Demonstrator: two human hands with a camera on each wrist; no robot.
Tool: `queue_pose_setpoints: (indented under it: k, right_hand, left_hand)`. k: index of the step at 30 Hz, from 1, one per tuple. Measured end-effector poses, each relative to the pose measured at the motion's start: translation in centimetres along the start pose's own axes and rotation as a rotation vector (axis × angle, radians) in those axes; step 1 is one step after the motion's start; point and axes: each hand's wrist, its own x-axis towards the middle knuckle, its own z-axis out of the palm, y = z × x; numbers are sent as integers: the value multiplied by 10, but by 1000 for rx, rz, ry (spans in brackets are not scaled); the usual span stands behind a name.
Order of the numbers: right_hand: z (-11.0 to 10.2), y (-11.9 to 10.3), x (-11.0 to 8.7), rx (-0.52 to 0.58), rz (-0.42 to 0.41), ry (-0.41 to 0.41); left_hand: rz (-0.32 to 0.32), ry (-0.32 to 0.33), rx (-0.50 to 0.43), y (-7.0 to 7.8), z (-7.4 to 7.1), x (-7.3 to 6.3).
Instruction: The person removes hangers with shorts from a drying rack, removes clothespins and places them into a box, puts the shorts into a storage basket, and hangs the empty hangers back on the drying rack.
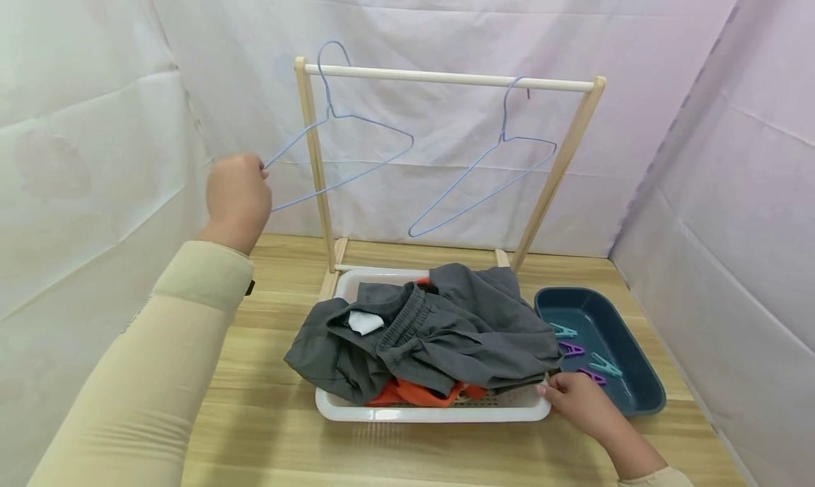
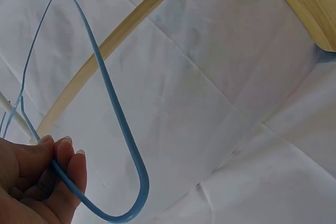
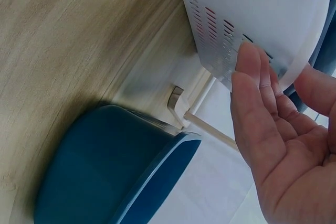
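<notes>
My left hand (image 1: 238, 193) pinches one lower corner of a blue wire clothes hanger (image 1: 330, 109) between thumb and fingers, as the left wrist view shows close up. That hanger's hook loops at the left end of the rack's white rail (image 1: 433, 76). At the front right corner of a white laundry basket (image 1: 433, 415), my right hand (image 1: 582, 402) grips the rim, thumb on top and fingers along the perforated outer wall (image 3: 226, 35). Dark grey clothing (image 1: 471, 342) with an elastic waistband lies heaped in the basket and spills over its left side. Orange cloth (image 1: 420, 393) shows beneath.
A second blue hanger (image 1: 502, 137) hangs near the rail's right end. The wooden rack (image 1: 550, 190) stands behind the basket. To the right sits a dark blue tub (image 1: 639, 359) holding several purple and teal clothespins (image 1: 605, 365). White cloth walls surround the wooden table (image 1: 255, 416).
</notes>
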Motion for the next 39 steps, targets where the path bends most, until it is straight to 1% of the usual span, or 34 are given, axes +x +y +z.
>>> queue_pose_setpoints:
  k: [6,10,18,20,25,31,39]
  right_hand:
    - [1,-1,1,-9,-11,6]
    - [1,-1,1,-13,-10,7]
    - [0,0,3,-17,-12,1]
    - [-1,1,3,-22,-3,1]
    - [0,3,3,-27,12,5]
    - [0,3,2,-14,-2,12]
    - [-2,3,2,-15,12,-1]
  left_hand:
    - [-11,-27,-1,-2,5,-1]
    - [-6,-28,1,-4,8,-3]
    - [33,10,-2,-7,16,-6]
    - [41,0,0,-7,19,-6]
    - [34,-41,-2,-5,25,-4]
    - [69,-23,30,-6,28,-5]
    - [84,-43,6,-9,33,-8]
